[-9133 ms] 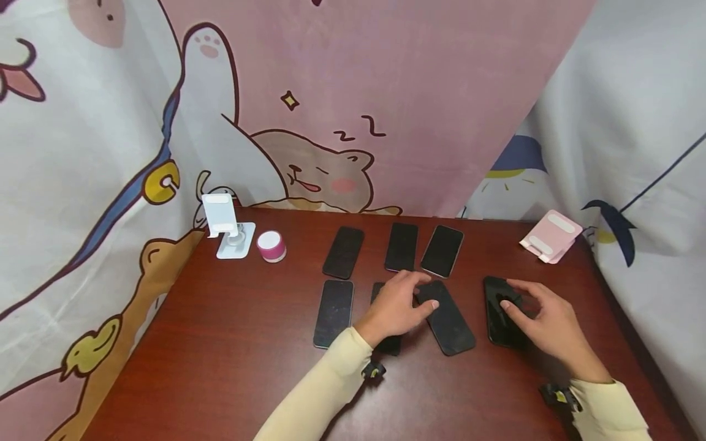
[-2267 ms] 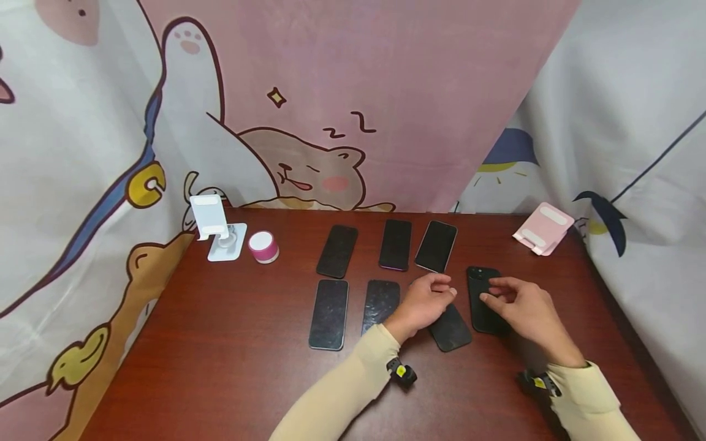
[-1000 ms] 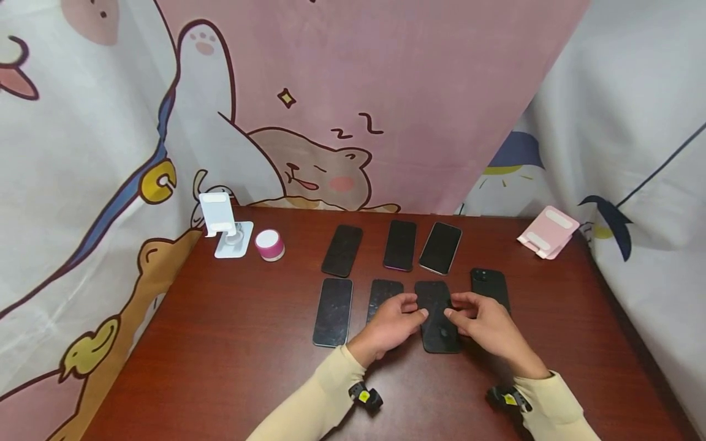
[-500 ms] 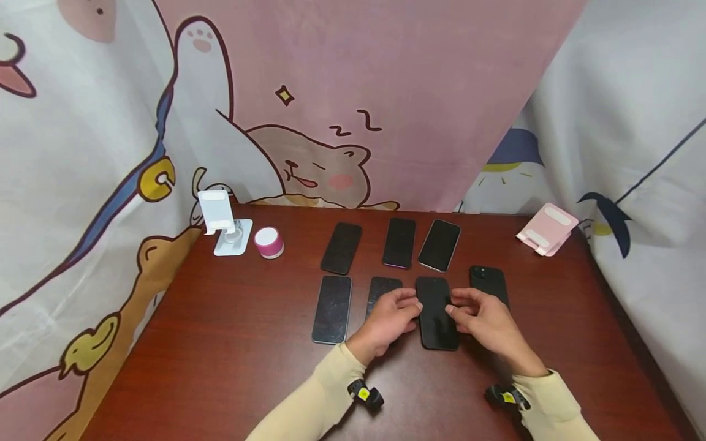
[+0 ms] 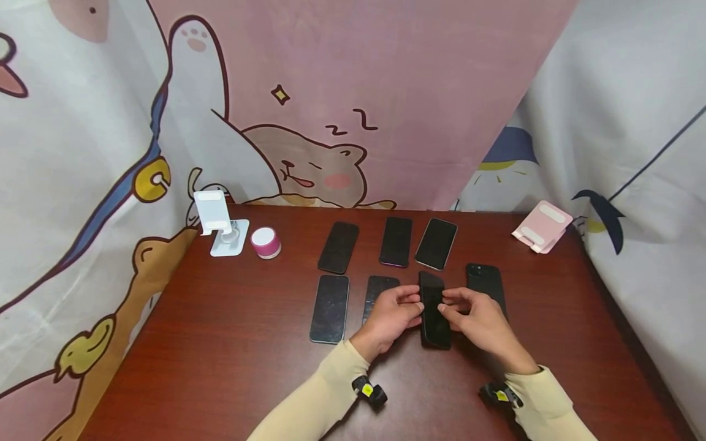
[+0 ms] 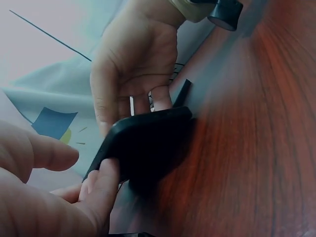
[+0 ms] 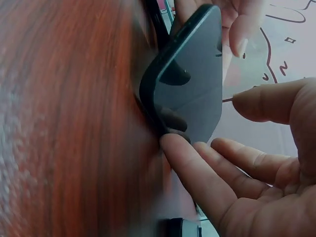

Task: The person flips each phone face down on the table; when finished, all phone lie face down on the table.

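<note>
On my feed, the black, rectangular, glossy-screened phone [image 5: 434, 324], flat a moment ago, tips left-edge-up at lower centre, seemingly mid-turn, between left hand [image 5: 389, 316] and right hand [image 5: 478, 317], their fingers touching it, thumbs spread wide.

Forward and well left of the left hand [image 5: 388, 321], a white stand [image 5: 212, 211] is near a magenta-and-white cylinder [image 5: 267, 245]. A pink stand [image 5: 543, 225] sits forward and right of the right hand [image 5: 478, 318]; cartoon-printed fabric [image 5: 413, 86] hangs beyond both hands.
</note>
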`<control>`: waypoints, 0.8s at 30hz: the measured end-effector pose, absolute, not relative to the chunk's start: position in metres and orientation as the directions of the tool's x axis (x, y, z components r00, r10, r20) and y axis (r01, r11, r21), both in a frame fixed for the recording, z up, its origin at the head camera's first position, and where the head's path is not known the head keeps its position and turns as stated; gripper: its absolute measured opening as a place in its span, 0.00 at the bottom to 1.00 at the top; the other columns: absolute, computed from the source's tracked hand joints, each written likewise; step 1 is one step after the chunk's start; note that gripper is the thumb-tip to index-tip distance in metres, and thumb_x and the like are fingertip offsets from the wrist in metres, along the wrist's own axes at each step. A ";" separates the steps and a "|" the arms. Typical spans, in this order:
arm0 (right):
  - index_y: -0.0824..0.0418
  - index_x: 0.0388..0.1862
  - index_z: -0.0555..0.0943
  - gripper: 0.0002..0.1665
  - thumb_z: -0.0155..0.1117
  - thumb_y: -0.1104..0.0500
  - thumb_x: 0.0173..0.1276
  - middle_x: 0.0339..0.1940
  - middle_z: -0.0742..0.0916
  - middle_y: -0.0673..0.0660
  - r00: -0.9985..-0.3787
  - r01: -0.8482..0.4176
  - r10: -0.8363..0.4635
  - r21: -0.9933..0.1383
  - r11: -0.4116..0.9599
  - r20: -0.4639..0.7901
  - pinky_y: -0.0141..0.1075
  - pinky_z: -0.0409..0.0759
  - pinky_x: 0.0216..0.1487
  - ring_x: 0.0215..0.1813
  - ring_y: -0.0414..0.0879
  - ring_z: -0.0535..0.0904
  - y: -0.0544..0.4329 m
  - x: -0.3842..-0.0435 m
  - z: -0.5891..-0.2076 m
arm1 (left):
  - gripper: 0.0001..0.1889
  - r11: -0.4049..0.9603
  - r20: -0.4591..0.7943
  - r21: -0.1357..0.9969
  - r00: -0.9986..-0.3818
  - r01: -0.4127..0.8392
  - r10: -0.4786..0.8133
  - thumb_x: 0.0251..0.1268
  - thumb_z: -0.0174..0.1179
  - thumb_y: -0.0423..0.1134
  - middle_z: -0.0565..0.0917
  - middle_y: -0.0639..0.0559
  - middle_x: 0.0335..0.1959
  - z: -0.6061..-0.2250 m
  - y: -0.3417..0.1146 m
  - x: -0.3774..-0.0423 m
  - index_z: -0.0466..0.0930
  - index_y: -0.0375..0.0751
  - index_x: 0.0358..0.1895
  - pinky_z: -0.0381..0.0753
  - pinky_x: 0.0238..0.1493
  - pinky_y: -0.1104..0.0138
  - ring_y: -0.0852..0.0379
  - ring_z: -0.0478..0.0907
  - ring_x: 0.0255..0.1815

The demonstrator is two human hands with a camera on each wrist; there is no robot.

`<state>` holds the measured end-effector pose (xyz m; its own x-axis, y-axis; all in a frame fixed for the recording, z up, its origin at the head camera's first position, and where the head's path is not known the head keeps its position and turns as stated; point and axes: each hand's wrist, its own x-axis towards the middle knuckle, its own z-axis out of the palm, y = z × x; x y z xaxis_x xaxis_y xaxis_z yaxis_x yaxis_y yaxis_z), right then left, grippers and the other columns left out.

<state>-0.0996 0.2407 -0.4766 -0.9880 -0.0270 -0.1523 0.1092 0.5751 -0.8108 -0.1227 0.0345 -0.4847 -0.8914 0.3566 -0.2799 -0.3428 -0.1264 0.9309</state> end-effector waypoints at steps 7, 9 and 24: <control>0.65 0.66 0.82 0.26 0.68 0.50 0.78 0.56 0.91 0.65 -0.991 0.084 -0.032 -0.792 0.604 -0.129 0.33 0.89 0.39 0.47 0.48 0.92 0.238 -0.099 -0.474 | 0.26 -0.164 -0.225 0.940 -0.905 -0.300 0.362 0.66 0.64 0.22 0.84 0.34 0.57 -0.492 0.040 -0.124 0.76 0.30 0.68 0.88 0.53 0.63 0.49 0.87 0.54; 0.64 0.66 0.82 0.26 0.67 0.49 0.78 0.56 0.91 0.64 -0.992 0.079 -0.033 -0.786 0.613 -0.125 0.31 0.89 0.39 0.47 0.47 0.92 0.237 -0.099 -0.473 | 0.25 -0.190 -0.220 0.933 -0.900 -0.307 0.377 0.66 0.64 0.22 0.85 0.35 0.57 -0.492 0.042 -0.124 0.76 0.30 0.67 0.88 0.55 0.62 0.50 0.87 0.54; 0.69 0.72 0.75 0.34 0.63 0.45 0.80 0.59 0.88 0.70 -0.983 0.119 -0.059 -0.846 0.520 -0.175 0.37 0.91 0.35 0.50 0.51 0.91 0.234 -0.098 -0.469 | 0.25 -0.040 -0.169 0.976 -0.868 -0.212 0.466 0.74 0.63 0.28 0.80 0.42 0.68 -0.491 0.053 -0.120 0.78 0.48 0.71 0.86 0.61 0.58 0.50 0.82 0.64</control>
